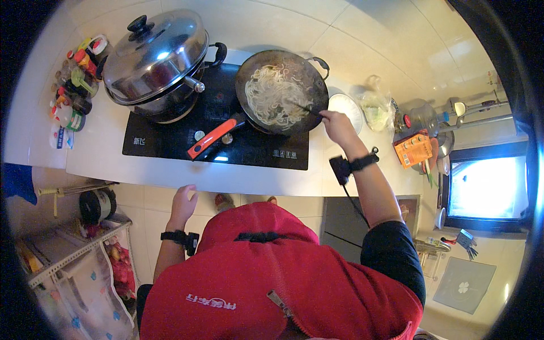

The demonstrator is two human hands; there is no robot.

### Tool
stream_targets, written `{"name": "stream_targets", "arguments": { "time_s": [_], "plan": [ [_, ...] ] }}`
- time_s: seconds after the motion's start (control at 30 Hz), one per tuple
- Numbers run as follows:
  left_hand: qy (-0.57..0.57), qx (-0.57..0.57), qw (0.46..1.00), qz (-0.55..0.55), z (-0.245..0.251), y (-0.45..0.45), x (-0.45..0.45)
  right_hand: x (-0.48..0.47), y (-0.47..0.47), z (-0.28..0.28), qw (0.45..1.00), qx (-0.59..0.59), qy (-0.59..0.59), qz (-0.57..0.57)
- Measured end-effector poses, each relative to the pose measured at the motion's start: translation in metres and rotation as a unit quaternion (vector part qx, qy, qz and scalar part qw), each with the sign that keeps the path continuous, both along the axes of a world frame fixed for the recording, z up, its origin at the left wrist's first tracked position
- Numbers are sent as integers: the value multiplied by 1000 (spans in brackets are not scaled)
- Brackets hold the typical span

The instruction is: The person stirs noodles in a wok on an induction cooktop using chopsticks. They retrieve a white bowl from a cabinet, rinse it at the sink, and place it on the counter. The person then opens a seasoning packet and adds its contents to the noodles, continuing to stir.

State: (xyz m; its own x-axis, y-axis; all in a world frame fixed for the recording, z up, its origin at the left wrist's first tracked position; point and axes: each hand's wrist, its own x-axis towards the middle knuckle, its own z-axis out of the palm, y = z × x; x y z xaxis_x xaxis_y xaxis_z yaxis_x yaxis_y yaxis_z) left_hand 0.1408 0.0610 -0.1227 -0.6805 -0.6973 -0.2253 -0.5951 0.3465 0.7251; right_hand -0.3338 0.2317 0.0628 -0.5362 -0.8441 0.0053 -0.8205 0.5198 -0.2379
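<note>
My right hand [338, 127] is closed around a thin dark utensil [302, 107]; its tip goes into the noodles, and I cannot tell its exact kind. Pale noodles [274, 95] with darker bits fill the middle of a steel wok [312, 121], and steam blurs them. The wok sits on the right side of a black glass cooktop [280, 154]. Its red long handle [212, 138] points toward me at the lower left; a small loop handle [321, 64] is on the far side. My left hand [183, 206] holds nothing, fingers and thumb apart, by the front edge of the white counter [255, 180].
A large lidded steel pot [155, 59] occupies the cooktop's left side. Several condiment bottles [74, 93] crowd the left wall. Right of the wok are a white bowl [345, 108], a clear plastic bag [376, 106] and an orange packet [413, 149]. A shelf rack [80, 250] stands below left.
</note>
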Motion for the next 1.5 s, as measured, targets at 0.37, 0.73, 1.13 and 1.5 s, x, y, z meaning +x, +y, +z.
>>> {"name": "stream_targets", "arguments": {
  "time_s": [0.37, 0.73, 1.13, 1.5],
  "plan": [
    [19, -7, 999, 28, 10, 6, -3, -4, 14, 19, 999, 20, -15, 45],
    [23, 12, 999, 33, 17, 60, -30, -10, 1, 6, 999, 16, -29, 0],
    [-5, 6, 1000, 30, 3, 69, -11, -3, 11, 10, 999, 21, -16, -48],
    [-17, 1, 999, -38, 22, 57, -47, 6, 78, -16, 993, -86, -17, -84]
  ]
}}
